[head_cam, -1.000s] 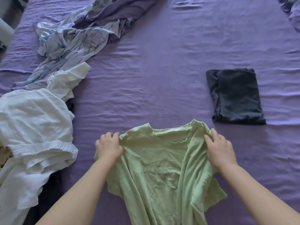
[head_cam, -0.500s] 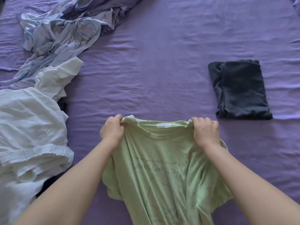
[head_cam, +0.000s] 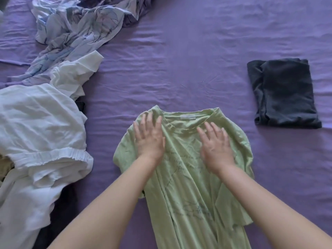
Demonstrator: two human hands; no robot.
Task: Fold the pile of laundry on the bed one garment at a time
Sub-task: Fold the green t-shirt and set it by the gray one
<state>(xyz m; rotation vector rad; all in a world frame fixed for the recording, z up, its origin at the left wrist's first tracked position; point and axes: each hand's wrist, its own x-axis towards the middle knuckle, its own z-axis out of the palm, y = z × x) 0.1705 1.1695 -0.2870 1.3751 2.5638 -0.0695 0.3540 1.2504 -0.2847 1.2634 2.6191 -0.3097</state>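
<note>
A light green T-shirt point(head_cam: 186, 191) with a faint dark print lies flat on the purple bed sheet point(head_cam: 188, 69), collar away from me. My left hand point(head_cam: 150, 139) rests on its left shoulder with fingers straight and spread. My right hand point(head_cam: 215, 144) lies flat on the right side of the chest, fingers straight too. Neither hand grips the cloth. The shirt is wrinkled along its right side.
A folded dark grey garment point(head_cam: 283, 94) sits at the right. At the left lies the pile: white garments point(head_cam: 39, 133), a pale blue patterned cloth point(head_cam: 71, 29) and something dark point(head_cam: 59, 220) underneath.
Both hands let go of the shirt's shoulders and now lie flat on it. The shirt went from held up to spread on the sheet.
</note>
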